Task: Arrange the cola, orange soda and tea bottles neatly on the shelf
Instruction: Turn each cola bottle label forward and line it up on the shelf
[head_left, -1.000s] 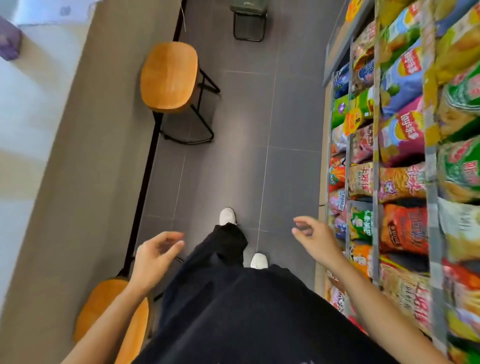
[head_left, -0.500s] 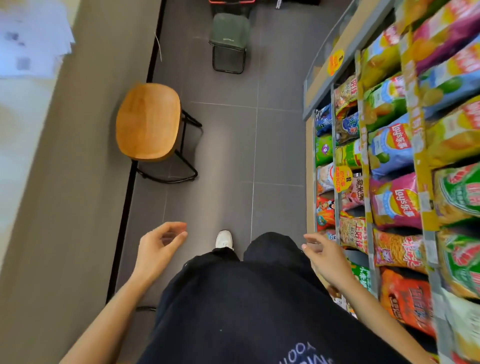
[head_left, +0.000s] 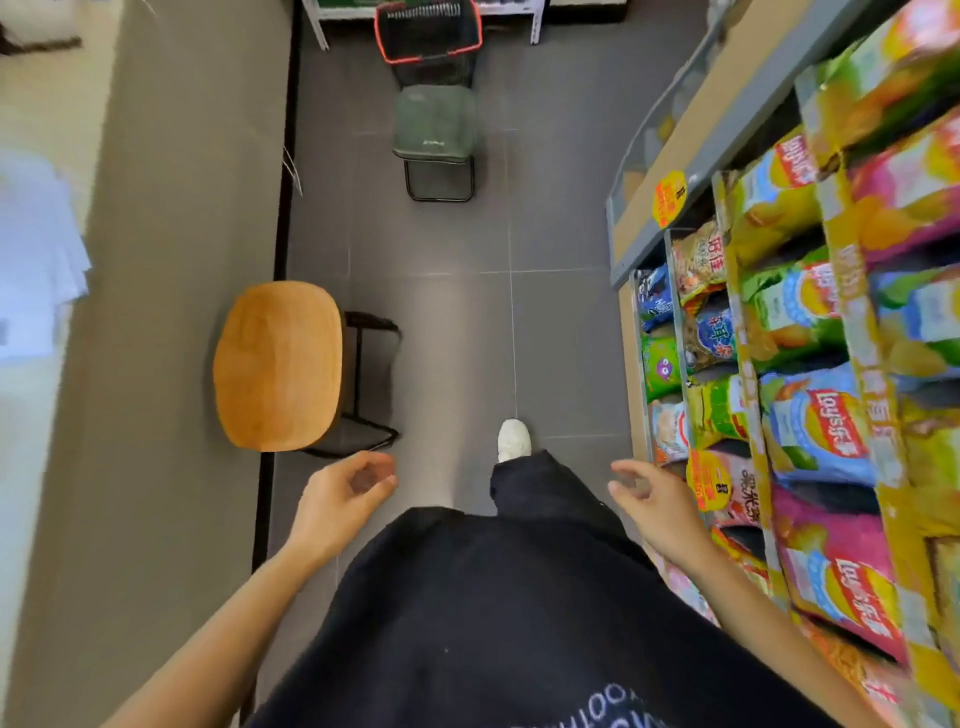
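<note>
With the left hand (head_left: 345, 499) and the right hand (head_left: 654, 506) loosely curled and empty beside the grey metal shelf of crisp bags (head_left: 670, 174), no bottles show, so the step looks like approach, and locating them comes next.

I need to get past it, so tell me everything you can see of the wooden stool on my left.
The stool has a rounded oblong seat of orange-brown wood with visible grain, bare on top. Under it a thin black metal frame shows on the right side, with a rail on the floor. It stands upright on the grey tiles, close against the beige counter front. The left hand hangs just nearer than it, apparently not touching.
</note>
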